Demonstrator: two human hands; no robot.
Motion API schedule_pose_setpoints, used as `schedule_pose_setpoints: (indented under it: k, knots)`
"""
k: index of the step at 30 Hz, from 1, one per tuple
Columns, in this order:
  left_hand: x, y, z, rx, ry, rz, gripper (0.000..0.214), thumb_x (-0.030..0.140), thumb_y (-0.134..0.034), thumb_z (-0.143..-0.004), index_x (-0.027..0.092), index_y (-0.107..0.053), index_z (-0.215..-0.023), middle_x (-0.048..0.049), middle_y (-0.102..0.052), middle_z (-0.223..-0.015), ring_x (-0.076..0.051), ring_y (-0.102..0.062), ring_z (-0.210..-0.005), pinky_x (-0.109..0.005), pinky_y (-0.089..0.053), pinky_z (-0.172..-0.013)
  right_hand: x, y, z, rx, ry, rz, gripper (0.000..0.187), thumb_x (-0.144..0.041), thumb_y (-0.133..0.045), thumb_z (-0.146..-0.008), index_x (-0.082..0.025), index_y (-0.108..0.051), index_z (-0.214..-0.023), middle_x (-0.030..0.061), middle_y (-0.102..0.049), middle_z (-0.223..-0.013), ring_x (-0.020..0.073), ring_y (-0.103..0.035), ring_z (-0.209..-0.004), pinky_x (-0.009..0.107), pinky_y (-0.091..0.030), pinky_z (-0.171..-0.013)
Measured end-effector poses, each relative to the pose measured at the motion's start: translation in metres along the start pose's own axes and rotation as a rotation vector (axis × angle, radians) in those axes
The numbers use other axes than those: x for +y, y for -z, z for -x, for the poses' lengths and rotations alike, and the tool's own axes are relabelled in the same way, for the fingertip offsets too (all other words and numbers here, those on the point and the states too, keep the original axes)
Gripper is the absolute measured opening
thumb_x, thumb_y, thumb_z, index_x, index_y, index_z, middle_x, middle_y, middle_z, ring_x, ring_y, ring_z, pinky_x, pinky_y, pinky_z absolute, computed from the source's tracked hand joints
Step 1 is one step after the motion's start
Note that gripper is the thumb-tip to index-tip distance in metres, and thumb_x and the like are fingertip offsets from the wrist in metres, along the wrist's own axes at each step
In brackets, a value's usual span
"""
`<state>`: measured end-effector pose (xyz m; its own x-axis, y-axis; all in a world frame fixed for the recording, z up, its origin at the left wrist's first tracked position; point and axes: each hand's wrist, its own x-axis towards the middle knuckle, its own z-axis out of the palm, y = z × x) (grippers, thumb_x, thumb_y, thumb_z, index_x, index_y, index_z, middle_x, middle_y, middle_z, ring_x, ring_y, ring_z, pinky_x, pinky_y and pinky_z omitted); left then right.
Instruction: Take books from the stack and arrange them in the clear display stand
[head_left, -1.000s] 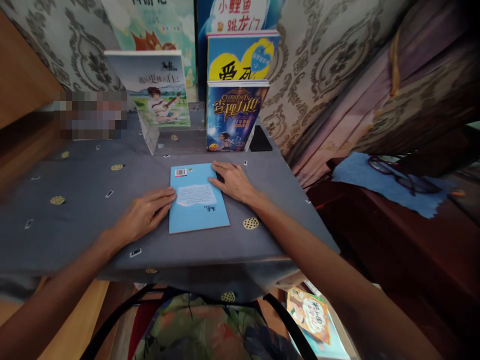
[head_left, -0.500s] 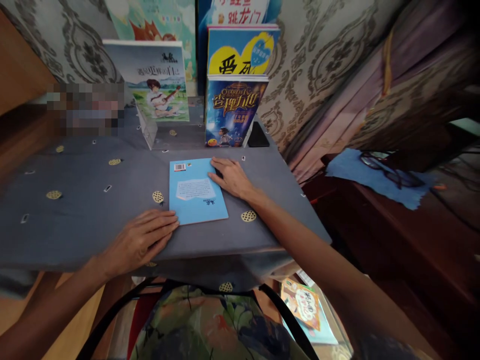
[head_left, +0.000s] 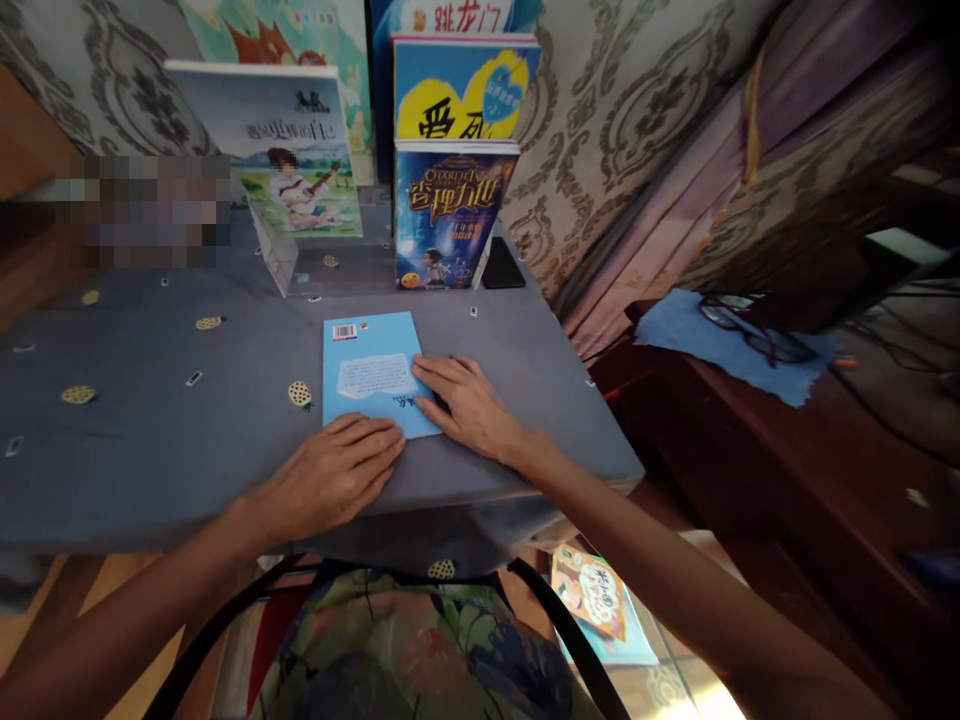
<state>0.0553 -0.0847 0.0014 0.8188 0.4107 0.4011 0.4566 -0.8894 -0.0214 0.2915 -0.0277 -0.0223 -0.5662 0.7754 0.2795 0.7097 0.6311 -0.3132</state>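
Observation:
A thin light-blue book (head_left: 367, 345) lies flat on the grey tablecloth (head_left: 247, 400), its back cover with a barcode facing up. My left hand (head_left: 337, 470) rests over the book's near-left corner, fingers stretched out and lying flat, covering that corner. On the book's right edge lies my right hand (head_left: 472, 408), its fingertips on the cover and the thumb low near the bottom right corner. Neither hand grasps the book; both are open.
Behind the book, a clear stand holds a book with a guitar player (head_left: 304, 195). To its right stand a dark-blue book (head_left: 442, 225) and a yellow-heart book (head_left: 427, 80). A black phone-like slab (head_left: 504, 265) lies beside them. Glasses (head_left: 757, 330) rest on a blue cloth (head_left: 667, 335) at right.
My left hand has slid right, onto the book's near edge. My right hand has moved down along the right edge toward me. The whole view has shifted slightly.

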Motion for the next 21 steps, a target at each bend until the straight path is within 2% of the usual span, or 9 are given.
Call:
schedule_pose_setpoints:
  k: [9,16,21]
  knots:
    - [0.008,-0.014,-0.018,0.0,-0.022,0.012,0.031,0.014,-0.045,-0.1,0.009,-0.06,-0.126,-0.0146,-0.071,-0.117,-0.025,-0.065,-0.114,-0.042,-0.056,-0.094,-0.031,-0.004,0.059,0.125,0.084,0.067,0.045,-0.012,-0.038,-0.1,-0.018,-0.054,-0.142,0.0127,-0.062,-0.14,0.0241,-0.056,-0.131,0.051,-0.044,-0.109]
    - [0.003,-0.009,-0.024,-0.059,-0.01,0.03,0.028,0.016,-0.042,-0.101,0.01,-0.062,-0.121,-0.0133,-0.071,-0.114,-0.024,-0.066,-0.105,-0.04,-0.055,-0.09,-0.036,-0.004,0.065,0.228,0.137,0.072,0.047,-0.008,-0.042,-0.098,-0.016,-0.052,-0.143,0.0135,-0.067,-0.133,0.0246,-0.062,-0.124,0.05,-0.049,-0.105]
    - [-0.007,-0.007,-0.034,-0.104,0.033,0.057,0.029,0.021,-0.039,-0.103,0.014,-0.064,-0.115,-0.0112,-0.07,-0.111,-0.023,-0.065,-0.105,-0.04,-0.053,-0.089,-0.035,-0.002,0.067,0.251,0.163,0.06,0.044,-0.009,-0.043,-0.098,-0.012,-0.056,-0.139,0.0155,-0.069,-0.129,0.0255,-0.064,-0.121,0.051,-0.051,-0.102]
